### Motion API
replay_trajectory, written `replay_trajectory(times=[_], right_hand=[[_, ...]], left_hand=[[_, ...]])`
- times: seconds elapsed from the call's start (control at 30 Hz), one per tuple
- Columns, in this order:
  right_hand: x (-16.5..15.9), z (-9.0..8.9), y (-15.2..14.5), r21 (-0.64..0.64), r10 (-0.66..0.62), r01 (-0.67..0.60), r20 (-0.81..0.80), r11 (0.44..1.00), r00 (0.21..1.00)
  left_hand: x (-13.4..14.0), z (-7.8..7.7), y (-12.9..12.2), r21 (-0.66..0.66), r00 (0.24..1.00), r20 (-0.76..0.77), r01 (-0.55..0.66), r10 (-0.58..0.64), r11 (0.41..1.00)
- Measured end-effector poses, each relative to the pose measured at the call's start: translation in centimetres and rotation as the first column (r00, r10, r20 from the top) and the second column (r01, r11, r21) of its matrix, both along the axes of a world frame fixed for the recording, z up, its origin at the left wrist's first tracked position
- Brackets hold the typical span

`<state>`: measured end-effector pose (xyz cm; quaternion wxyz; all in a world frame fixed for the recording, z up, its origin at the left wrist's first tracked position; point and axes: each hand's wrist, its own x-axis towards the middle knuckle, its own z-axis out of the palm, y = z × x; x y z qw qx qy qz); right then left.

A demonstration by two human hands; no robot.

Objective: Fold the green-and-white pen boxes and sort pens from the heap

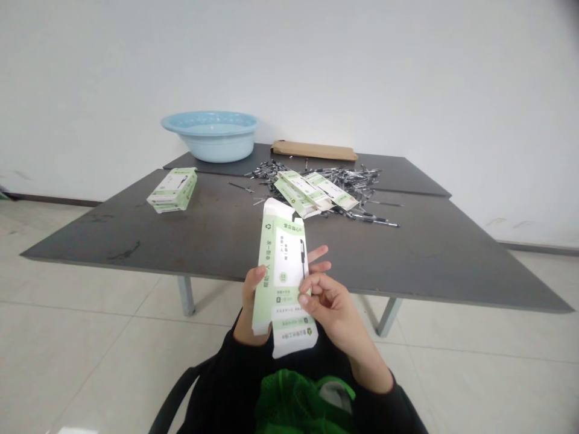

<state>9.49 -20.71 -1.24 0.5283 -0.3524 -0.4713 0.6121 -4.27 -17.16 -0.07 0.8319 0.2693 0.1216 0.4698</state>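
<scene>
A green and white pen box [284, 265] with a pen printed on its front is held up before me, just off the table's near edge. Its end flaps stick out at top and bottom. My left hand [251, 301] grips it from behind and along its left side, thumb on the edge, with some fingertips showing past the right side. The thumb and fingers of my right hand [332, 307] pinch the lower right edge. Beyond the box, several similar cartons [303, 191] lie on a heap of black and clear pens [348, 178].
A small stack of pen boxes [174, 188] stands on the left of the dark table [217, 235]. At the back are a light blue basin [217, 141] and a flat brown cardboard piece [314, 150], near the white wall. A few loose pens lie around the heap.
</scene>
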Motion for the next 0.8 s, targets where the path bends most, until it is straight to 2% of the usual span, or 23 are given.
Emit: replay_trajectory(times=[0.1, 0.2, 0.3, 0.4, 0.5, 0.57, 0.63, 0.73, 0.8], right_hand=[[0.0, -0.3, 0.1, -0.001, -0.029, 0.029, 0.039, 1.000, 0.999], [0.9, -0.5, 0.1, 0.044, -0.075, 0.070, 0.126, 0.997, 0.989], [2.0, -0.3, -0.3, 0.230, -0.155, 0.097, 0.253, 0.968, 0.955], [2.2, 0.4, -0.9, 0.426, -0.214, 0.016, 0.421, 0.905, 0.882], [1.3, 0.8, -1.1, 0.530, -0.302, -0.046, 0.550, 0.847, 0.778], [0.9, 0.7, -1.0, 0.601, -0.404, -0.009, 0.547, 0.799, 0.733], [0.8, 0.5, -0.7, 0.653, -0.478, 0.054, 0.494, 0.756, 0.726], [1.8, 0.4, -0.2, 0.645, -0.584, 0.243, 0.388, 0.724, 0.713], [2.9, 0.9, 0.1, 0.610, -0.702, 0.447, 0.272, 0.655, 0.658]], left_hand=[[-0.1, 0.1, 0.2, -0.123, 0.993, -0.035, -0.115, 0.112, 0.986], [-0.1, 0.7, 0.5, -0.287, 0.985, 0.004, -0.164, 0.172, 0.944], [0.1, 1.3, 0.4, -0.405, 0.962, 0.049, -0.226, 0.268, 0.886], [0.6, 1.6, -0.1, -0.449, 0.936, -0.014, -0.319, 0.351, 0.834], [1.3, 1.5, -0.7, -0.424, 0.948, -0.070, -0.309, 0.309, 0.851], [1.8, 1.4, -0.9, -0.391, 0.955, -0.070, -0.293, 0.289, 0.873], [1.8, 1.1, -0.9, -0.343, 0.966, -0.050, -0.256, 0.254, 0.904], [0.7, 0.9, -0.7, -0.187, 0.996, -0.045, -0.085, 0.078, 0.979], [-0.9, 1.0, -0.8, -0.037, 0.983, -0.171, 0.066, -0.072, 0.997]])
